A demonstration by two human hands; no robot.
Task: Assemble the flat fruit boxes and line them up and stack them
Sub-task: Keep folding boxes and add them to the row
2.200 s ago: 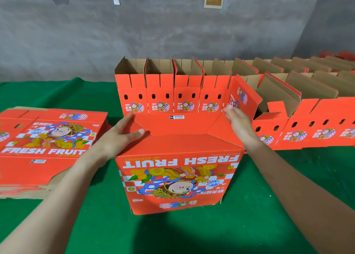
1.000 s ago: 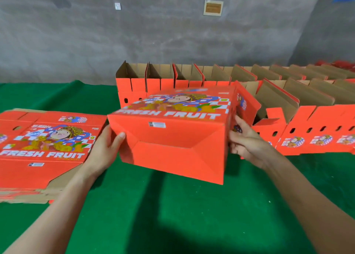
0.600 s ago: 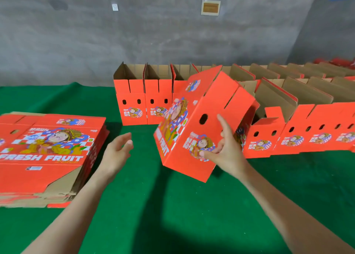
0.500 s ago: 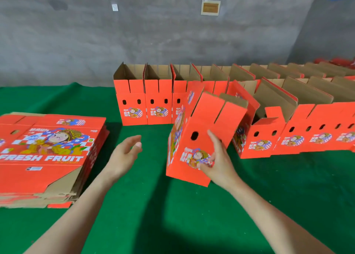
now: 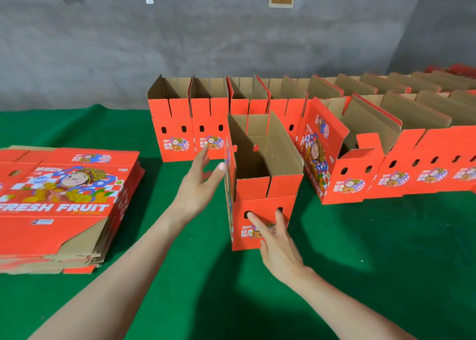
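1. The new box (image 5: 265,193) stands upright mid-frame on the green desk (image 5: 360,262). Its top is open. It's just in front of the row of made boxes (image 5: 177,123), not in line w/ them yet.
2. R hand (image 5: 277,244): fingers straight & spread, tips flat on the box's front face by the 2 small holes. Not curled round anything.
3. L hand (image 5: 199,185): fingers straight & a bit apart, next to the box's left wall. Thumb tip looks to touch it, can't tell for sure.
4. Box is thin card, so prob. light & easy to slide. It's empty w/ tall loose flaps, so it may tip or bend if pushed up high.
5. Best hold: flat palms low on both long sides, or push low on the front. Don't squeeze the flaps.
6. The pile of flat boxes (image 5: 59,198) sits at frame left.
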